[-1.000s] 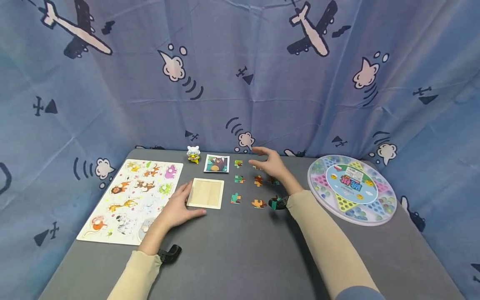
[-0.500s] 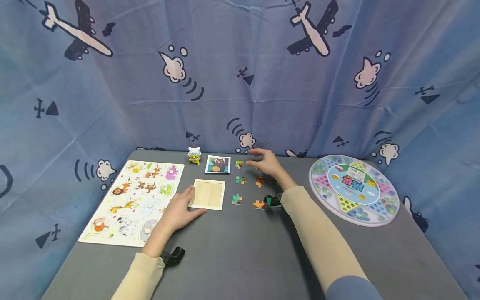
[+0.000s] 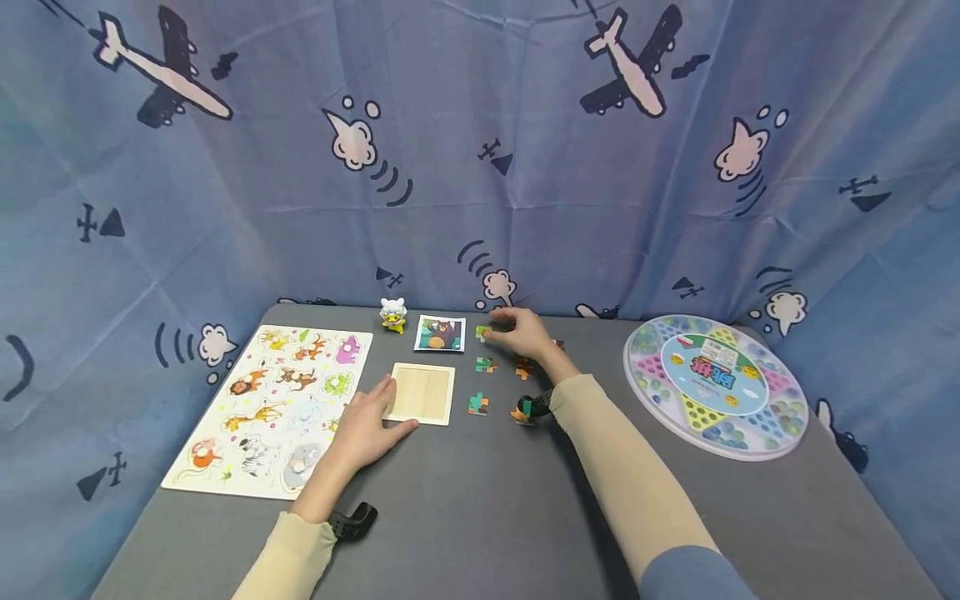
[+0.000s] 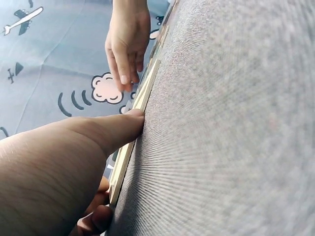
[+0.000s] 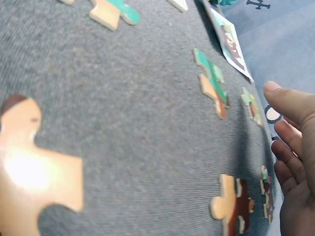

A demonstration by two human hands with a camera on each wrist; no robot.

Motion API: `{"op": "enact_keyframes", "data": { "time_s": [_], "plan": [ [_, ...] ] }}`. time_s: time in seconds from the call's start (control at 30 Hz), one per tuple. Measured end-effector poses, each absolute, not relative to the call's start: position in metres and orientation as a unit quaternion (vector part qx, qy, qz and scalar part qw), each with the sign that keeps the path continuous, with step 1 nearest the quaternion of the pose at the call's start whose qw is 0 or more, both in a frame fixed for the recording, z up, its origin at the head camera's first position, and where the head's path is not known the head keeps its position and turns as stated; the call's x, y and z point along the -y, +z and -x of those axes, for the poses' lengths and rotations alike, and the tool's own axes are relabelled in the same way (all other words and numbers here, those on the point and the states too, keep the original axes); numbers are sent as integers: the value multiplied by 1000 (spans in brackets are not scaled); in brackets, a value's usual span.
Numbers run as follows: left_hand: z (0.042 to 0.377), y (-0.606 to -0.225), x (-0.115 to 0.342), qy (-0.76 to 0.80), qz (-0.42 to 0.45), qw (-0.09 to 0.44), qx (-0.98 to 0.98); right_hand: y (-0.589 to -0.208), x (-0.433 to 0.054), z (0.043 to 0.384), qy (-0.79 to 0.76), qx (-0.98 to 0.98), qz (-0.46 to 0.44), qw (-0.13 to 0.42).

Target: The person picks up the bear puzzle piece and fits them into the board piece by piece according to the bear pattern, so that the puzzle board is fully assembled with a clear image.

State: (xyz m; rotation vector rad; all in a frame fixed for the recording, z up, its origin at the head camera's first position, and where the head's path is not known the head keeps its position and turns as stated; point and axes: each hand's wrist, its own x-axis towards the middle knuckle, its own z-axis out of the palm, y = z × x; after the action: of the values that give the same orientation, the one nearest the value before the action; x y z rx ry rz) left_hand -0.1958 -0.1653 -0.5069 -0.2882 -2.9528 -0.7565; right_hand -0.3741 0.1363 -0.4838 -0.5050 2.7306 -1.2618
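Above puzzle pieces (image 3: 485,365), the right hand (image 3: 526,336) hovers, thumb and fingers parted.

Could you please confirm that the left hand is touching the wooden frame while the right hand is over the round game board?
Not quite: the right hand is over the puzzle pieces, not the round game board, as the head view shows; the left hand is indeed touching the wooden frame.

Two hands (image 3: 366,427), one tray (image 3: 423,394), at least six puzzle pieces (image 3: 478,405) show.
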Motion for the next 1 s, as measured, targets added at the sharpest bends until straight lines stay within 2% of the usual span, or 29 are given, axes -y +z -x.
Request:
{"op": "enact_keyframes", "data": {
  "time_s": [0.43,1.0],
  "plan": [
    [198,-511,167,-242,97,39,965,-492,-130,377,-326,-923,204,18],
    [199,-513,166,-239,94,30,966,-488,-122,377,-239,-946,217,29]
  ]
}}
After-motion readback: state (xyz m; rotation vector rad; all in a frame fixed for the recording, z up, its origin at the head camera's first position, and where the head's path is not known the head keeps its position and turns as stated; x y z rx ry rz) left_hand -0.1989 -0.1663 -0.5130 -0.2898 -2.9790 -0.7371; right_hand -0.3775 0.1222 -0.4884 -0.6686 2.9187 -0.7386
